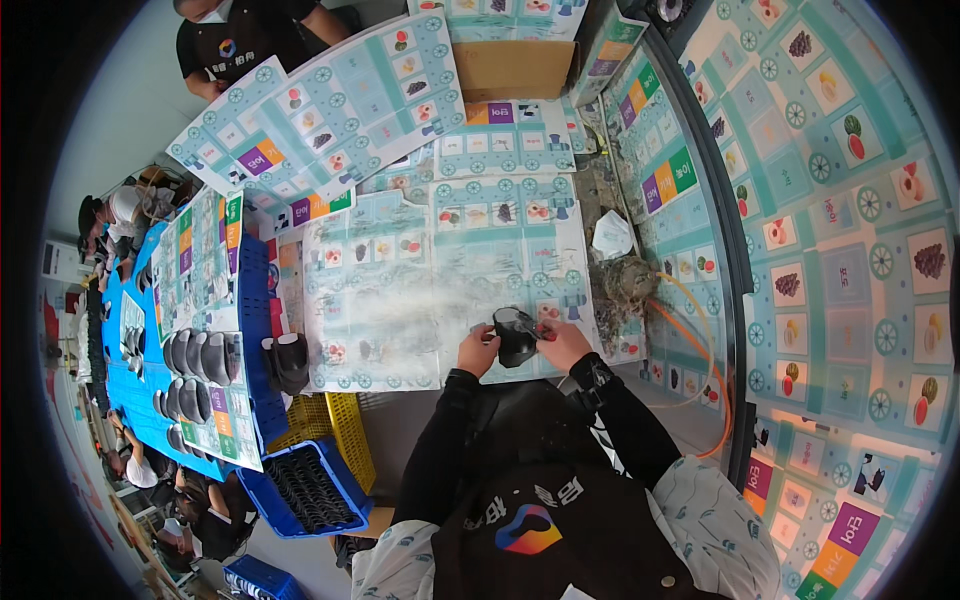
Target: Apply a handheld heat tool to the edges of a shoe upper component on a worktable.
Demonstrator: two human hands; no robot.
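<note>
Near the front edge of the covered worktable (390, 290), a black, glossy, rounded piece (516, 345) like a shoe part with a hollow opening is between my hands. My left hand (479, 351) has its fingers closed on the piece's left side. My right hand (564, 346) pinches at its right side, and a small reddish thing shows by those fingertips, too small to name. A whitish dusty smear covers the table sheet just beyond the piece.
Similar dark pieces (290, 362) stand at the table's left edge, with several more rows (205, 355) on a board over blue crates. A blue crate (345, 520) of black parts sits lower left. Orange hose (722, 385) runs along the right wall panel. Across the table, a person handles a printed board (330, 100).
</note>
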